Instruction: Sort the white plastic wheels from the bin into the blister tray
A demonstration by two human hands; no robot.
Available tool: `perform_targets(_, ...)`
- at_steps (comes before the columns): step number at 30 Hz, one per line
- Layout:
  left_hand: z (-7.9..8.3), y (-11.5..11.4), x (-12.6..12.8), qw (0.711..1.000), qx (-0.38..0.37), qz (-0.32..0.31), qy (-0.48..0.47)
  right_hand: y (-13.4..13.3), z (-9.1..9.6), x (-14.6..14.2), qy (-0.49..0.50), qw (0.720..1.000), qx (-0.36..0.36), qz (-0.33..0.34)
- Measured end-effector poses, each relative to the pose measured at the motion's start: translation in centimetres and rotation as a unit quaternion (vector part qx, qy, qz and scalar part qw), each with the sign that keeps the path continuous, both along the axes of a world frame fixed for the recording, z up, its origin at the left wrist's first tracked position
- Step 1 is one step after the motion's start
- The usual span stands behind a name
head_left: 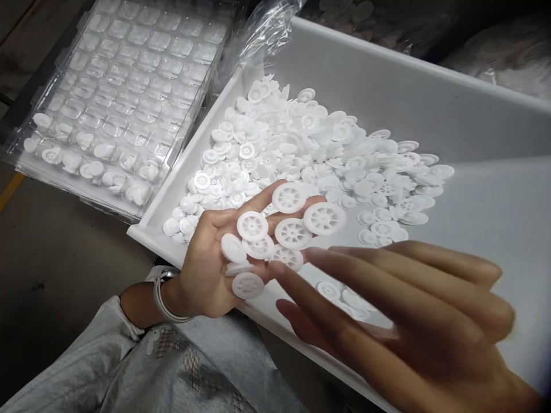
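Observation:
My left hand (pixel 206 269) is turned palm up over the near edge of the bin. Several white plastic gear wheels (pixel 294 234) with spoked centres lie across its palm and fingers; one (pixel 233 248) stands tilted near the thumb. From the right, my right hand (pixel 413 315) reaches over with fingers stretched out and apart. Its fingertips are at the lower gears in the left palm; whether they press on them I cannot tell. Nothing shows gripped in the right hand. Behind the hands spreads a heap of the same white gears (pixel 275 137).
The heap lies in a large pale plastic bin (pixel 387 74). To its left is a clear compartment tray (pixel 124 92), with white pieces in its two nearest rows. Clear plastic film (pixel 271 28) hangs at the bin's far left corner. Bagged parts (pixel 508 57) are behind the bin.

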State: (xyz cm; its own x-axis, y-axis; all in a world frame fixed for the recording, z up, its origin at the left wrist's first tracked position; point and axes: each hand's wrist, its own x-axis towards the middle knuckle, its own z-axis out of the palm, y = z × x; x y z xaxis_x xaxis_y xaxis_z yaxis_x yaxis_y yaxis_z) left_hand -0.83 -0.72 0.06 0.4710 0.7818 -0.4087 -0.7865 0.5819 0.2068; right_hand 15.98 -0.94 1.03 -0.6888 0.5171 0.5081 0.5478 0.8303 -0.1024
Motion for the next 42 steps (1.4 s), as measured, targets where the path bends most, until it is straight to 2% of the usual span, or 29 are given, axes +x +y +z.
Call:
perform_targets(3, 0.2, 0.1, 0.1, 1.000, -0.011, 0.005, 0.005, 0.2, -0.1, -0.7, 0.009, 0.998, 0.027, 0.057)
perform_targets(16, -0.2, 0.1, -0.1, 1.000, -0.017, 0.000, -0.021, 0.0, -0.8, -0.9, 0.004, 0.997, 0.028, 0.070)
perform_targets(24, -0.2, 0.0, -0.1, 0.998, -0.023, 0.002, -0.065, -0.1, -1.3, -1.6, 0.022, 0.998, 0.028, 0.044)
perform_targets(29, 0.2, 0.2, -0.3, 0.995, -0.061, -0.001, -0.075, -0.4, -1.3, -2.4, 0.009, 0.999, 0.036, -0.003)
perform_targets(32, 0.4, 0.4, -0.5, 0.991, -0.094, 0.001, -0.094, -0.7, -1.2, -2.8, -0.013, 1.000, 0.021, -0.007)
perform_targets(37, 0.1, 0.5, -0.5, 0.993, -0.053, 0.004, -0.106, -1.2, -1.5, -2.9, -0.012, 0.999, 0.021, -0.024)
perform_targets(42, 0.1, 0.4, -0.4, 0.995, -0.048, 0.007, -0.082, -1.4, -1.7, -2.9, -0.011, 1.000, -0.003, -0.015)
